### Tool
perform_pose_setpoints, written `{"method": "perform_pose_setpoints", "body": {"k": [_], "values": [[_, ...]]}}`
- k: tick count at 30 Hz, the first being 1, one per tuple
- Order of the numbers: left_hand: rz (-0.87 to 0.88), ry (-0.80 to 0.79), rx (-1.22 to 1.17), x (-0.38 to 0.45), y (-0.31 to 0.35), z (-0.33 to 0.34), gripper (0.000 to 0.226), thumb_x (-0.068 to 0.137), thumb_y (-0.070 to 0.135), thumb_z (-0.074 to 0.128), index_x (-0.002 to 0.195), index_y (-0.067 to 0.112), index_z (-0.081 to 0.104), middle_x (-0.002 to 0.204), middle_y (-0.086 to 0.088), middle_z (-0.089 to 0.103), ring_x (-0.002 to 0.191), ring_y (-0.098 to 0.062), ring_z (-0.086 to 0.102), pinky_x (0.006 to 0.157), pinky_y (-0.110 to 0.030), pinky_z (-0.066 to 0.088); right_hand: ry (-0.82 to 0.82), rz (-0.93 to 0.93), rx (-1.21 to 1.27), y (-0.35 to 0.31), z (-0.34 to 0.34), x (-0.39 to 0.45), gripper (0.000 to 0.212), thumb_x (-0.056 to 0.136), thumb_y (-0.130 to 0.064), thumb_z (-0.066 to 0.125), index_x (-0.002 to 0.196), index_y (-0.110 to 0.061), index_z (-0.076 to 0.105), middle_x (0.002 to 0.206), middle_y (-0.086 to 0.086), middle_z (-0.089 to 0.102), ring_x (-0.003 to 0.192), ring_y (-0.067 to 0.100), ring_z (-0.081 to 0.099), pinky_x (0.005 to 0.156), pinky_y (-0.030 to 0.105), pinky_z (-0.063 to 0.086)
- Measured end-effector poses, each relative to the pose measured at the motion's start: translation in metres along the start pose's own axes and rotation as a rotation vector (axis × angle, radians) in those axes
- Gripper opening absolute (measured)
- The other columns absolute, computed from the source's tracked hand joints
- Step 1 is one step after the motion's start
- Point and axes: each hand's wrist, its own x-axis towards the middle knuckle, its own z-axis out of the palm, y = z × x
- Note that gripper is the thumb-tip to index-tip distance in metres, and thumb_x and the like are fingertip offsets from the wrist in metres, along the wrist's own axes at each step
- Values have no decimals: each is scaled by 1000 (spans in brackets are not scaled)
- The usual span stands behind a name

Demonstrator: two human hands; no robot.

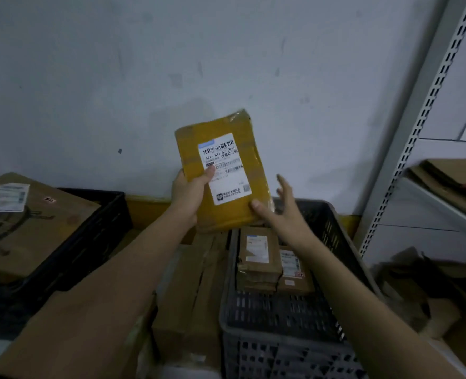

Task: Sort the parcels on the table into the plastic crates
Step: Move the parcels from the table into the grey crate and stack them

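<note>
At the far left a black crate (100, 214) carries a big brown box (26, 228) with a white label, lying tilted on top of it. Next to the right, the left hand (189, 196) holds the yellow parcel (223, 170) up in the air in front of the wall, above the far edge of the grey crate (289, 329) — the thumb presses on the white label (223, 168) and the other fingers are hidden behind the parcel. The right hand (281, 206) is spread with straight fingers; its thumb touches the lower right corner of the parcel and it grips nothing.

The parcel is flat and wrapped in shiny tape, so I judge it to be light, a little stiff, and somewhat slippery. One hand seems enough for it. A good place to take hold is the lower edge or a long side, with thumb in front and fingers behind, so the label stays readable. Between the crates lie brown boxes (193, 291), and in the grey crate there are already small brown parcels (259, 255) stacked at the far side — the near part of its floor is free for laying this one flat
</note>
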Motion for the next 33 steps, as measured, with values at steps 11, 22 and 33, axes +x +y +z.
{"method": "perform_pose_setpoints", "body": {"k": [11,22,33], "values": [[-126,-206,81,-22,-29,15,48,90,32,71,134,23,54,125,3,67,99,-14,67,77,-36,56,128,124,71,32,-11,-18,57,89,-42,70,136,-23,44,125,-5,62,109,11,63,88,34,58],[-201,-289,521,-60,-130,18,55,107,41,32,158,23,19,161,-2,27,144,-24,32,104,-32,32,11,795,78,81,-86,-58,52,92,-54,60,136,-34,41,120,6,55,104,35,61,75,61,59],[-261,-338,656,-72,-170,9,58,109,26,29,159,31,0,148,-6,48,76,-17,61,54,-22,42,-92,954,-87,93,-90,-56,48,90,-57,60,129,-34,43,119,7,52,103,34,58,76,61,59]]}}
